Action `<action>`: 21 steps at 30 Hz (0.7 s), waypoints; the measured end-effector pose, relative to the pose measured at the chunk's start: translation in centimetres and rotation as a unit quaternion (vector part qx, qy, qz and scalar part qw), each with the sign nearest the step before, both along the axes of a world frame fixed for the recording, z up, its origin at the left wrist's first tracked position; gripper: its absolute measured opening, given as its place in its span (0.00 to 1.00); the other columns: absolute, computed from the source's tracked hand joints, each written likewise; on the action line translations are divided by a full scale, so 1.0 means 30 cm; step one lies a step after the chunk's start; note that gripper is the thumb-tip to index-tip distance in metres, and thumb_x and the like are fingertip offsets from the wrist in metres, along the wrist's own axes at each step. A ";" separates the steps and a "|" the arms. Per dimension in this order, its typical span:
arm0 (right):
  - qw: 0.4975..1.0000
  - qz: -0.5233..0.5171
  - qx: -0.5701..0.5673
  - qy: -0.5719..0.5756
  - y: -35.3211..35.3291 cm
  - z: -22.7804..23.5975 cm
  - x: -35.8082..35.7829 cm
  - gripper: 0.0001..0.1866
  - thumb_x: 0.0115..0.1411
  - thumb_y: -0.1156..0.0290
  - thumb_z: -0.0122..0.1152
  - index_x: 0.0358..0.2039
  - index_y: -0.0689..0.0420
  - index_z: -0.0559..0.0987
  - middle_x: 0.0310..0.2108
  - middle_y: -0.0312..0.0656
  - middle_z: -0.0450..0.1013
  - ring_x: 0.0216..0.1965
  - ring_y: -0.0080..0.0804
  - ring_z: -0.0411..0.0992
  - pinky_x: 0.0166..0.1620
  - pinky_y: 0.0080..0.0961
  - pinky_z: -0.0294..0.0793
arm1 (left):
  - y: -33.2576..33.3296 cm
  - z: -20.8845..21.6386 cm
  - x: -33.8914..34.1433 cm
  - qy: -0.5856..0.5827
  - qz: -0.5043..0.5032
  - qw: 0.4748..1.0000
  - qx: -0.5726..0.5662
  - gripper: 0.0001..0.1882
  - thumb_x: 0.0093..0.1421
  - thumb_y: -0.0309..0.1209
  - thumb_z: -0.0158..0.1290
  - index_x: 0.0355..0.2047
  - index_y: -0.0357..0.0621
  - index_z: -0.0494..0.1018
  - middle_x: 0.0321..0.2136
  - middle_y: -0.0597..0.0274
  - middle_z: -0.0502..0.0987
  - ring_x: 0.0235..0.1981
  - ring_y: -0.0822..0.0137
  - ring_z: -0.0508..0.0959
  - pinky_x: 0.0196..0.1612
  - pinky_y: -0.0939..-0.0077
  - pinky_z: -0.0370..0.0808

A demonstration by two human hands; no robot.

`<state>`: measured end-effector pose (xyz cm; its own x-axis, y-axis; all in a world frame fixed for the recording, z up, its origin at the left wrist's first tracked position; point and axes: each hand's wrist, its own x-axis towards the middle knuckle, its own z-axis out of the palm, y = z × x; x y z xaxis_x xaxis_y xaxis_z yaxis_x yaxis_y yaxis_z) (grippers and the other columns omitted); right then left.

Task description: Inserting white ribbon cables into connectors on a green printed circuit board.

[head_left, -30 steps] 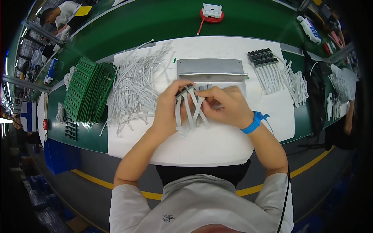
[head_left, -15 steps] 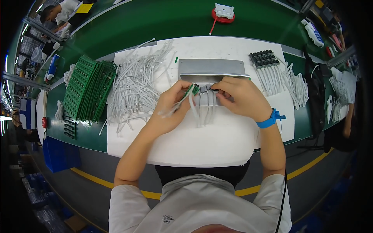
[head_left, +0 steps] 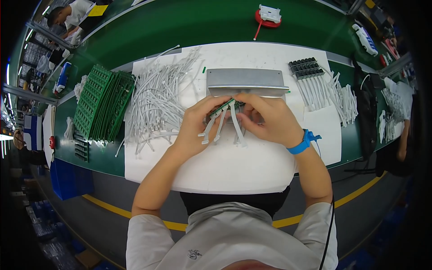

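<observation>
Between my two hands, just in front of a grey metal fixture [head_left: 246, 77], is a narrow green circuit board strip [head_left: 223, 108]. Several short white flat cables [head_left: 236, 122] hang from it toward me. My left hand [head_left: 196, 122] is closed on the board's left part. At its right end the fingers of my right hand [head_left: 266, 118], above a blue wrist strap [head_left: 304, 141], pinch the strip. Fingers cover parts of the board, so its underside and far edge are hidden.
Left of my hands lies a big heap of loose white cables [head_left: 155, 96], and beyond it stacked green circuit panels [head_left: 101, 104]. Dark connector blocks with white cables [head_left: 307, 69] rest at the right on white paper [head_left: 234, 166]. A red round object with a white top [head_left: 269, 17] is at the back.
The green board has turned and its cables now fan out toward me. My right hand has shifted slightly left from the grey pieces and now grips the board's right end.
</observation>
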<state>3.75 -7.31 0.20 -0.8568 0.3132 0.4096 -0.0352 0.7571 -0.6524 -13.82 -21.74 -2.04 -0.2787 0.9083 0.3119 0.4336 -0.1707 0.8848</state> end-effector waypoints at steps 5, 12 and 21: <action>0.996 -0.001 -0.077 0.036 -0.008 -0.016 -0.007 0.15 0.58 0.76 0.68 0.47 0.56 0.79 0.21 0.38 0.77 0.19 0.30 0.77 0.23 0.23 0.75 | 0.002 -0.009 -0.011 0.025 -0.027 0.999 -0.003 0.21 0.60 0.19 0.57 0.55 0.40 0.77 0.38 0.59 0.80 0.30 0.71 0.76 0.28 0.81 0.68; 0.995 0.015 -0.088 0.032 -0.015 -0.040 -0.015 0.15 0.58 0.79 0.65 0.47 0.58 0.78 0.22 0.39 0.78 0.22 0.28 0.80 0.27 0.22 0.79 | 0.004 0.012 0.014 0.023 -0.024 0.999 -0.013 0.23 0.60 0.18 0.56 0.57 0.40 0.74 0.39 0.56 0.79 0.32 0.65 0.78 0.33 0.75 0.73; 0.985 0.033 -0.169 -0.006 -0.032 -0.061 -0.020 0.14 0.57 0.79 0.65 0.43 0.60 0.73 0.22 0.41 0.78 0.23 0.31 0.81 0.30 0.23 0.80 | -0.007 0.032 0.009 0.089 -0.057 0.994 -0.023 0.31 0.54 0.16 0.57 0.60 0.40 0.70 0.38 0.51 0.74 0.37 0.51 0.77 0.41 0.68 0.75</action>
